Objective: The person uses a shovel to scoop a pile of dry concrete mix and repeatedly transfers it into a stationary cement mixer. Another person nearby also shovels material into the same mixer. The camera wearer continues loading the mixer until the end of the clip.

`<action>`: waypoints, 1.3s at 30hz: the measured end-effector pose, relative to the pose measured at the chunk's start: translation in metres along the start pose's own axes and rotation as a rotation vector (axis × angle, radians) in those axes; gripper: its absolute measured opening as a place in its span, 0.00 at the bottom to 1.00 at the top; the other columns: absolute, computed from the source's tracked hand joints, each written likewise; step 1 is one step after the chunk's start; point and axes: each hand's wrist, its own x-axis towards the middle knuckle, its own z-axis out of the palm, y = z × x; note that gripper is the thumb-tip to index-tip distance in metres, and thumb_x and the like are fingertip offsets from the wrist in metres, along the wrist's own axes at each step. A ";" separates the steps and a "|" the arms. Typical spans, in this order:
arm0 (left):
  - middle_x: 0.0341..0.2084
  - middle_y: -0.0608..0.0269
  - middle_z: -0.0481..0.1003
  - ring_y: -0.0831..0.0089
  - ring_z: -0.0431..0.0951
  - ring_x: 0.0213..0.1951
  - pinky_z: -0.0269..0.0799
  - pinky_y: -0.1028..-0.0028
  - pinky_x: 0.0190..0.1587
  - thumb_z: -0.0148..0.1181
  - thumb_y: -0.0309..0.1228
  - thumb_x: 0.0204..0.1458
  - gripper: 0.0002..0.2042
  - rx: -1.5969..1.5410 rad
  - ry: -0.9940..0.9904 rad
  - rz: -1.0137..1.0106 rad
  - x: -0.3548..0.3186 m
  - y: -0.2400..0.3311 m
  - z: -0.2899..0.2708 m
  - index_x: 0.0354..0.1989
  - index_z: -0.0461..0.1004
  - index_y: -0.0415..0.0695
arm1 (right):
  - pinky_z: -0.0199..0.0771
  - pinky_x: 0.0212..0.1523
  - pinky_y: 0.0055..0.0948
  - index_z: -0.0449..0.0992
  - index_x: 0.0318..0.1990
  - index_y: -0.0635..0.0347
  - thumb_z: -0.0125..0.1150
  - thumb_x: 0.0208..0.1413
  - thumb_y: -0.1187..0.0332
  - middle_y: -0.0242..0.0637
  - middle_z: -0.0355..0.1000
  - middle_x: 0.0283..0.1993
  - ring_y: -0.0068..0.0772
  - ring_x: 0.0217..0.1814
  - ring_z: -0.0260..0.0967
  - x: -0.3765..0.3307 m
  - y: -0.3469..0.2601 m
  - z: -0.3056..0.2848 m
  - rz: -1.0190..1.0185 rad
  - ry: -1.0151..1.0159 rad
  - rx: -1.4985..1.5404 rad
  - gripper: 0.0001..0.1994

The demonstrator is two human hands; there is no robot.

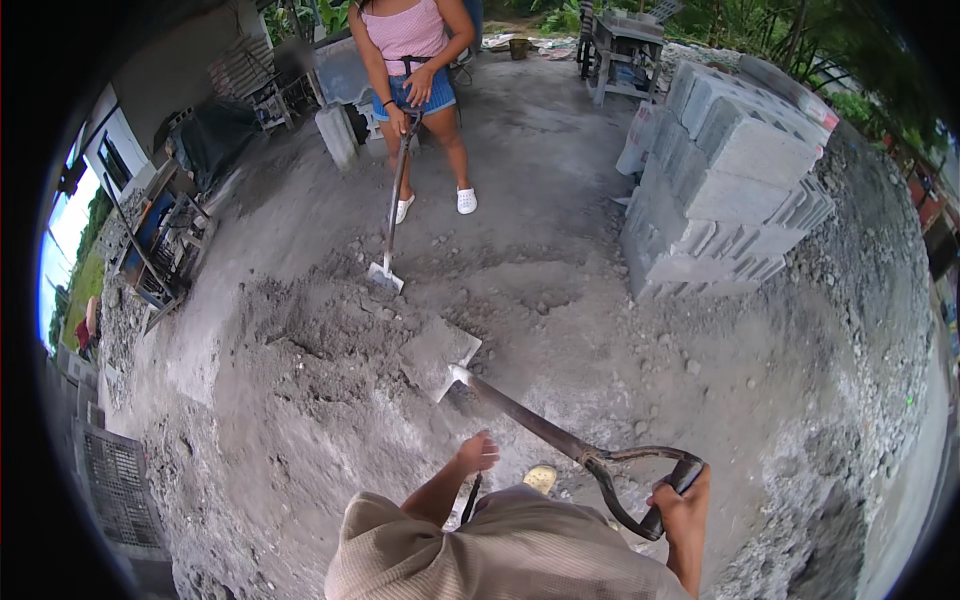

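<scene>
My right hand (683, 505) is wrapped round the D-shaped grip of a shovel (535, 422). The shovel slants away to the left, its flat metal blade (440, 352) lying on loose grey sand mix (325, 350). My left hand (478, 452) is off the shaft, a little to its left, with fingers loosely extended and nothing in them. Facing me, another person (410, 60) in a pink top and blue shorts stands holding a second shovel (396, 200), its blade down at the far edge of the loose material.
Stacked grey hollow blocks (725, 180) rise at the right, with gravel (850, 290) beyond them. A metal-framed stand (165, 245) is at the left. A work table (628, 45) stands at the back right. A plastic crate (118, 485) lies at the lower left.
</scene>
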 end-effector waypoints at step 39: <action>0.23 0.64 0.69 0.73 0.69 0.23 0.64 0.73 0.27 0.46 0.36 0.43 0.10 -0.262 0.623 0.193 -0.414 -0.392 -0.324 0.32 0.64 0.46 | 0.58 0.21 0.17 0.62 0.24 0.62 0.56 0.35 0.75 0.27 0.60 0.18 0.15 0.20 0.56 -0.344 0.087 0.256 -0.411 -0.944 -0.122 0.09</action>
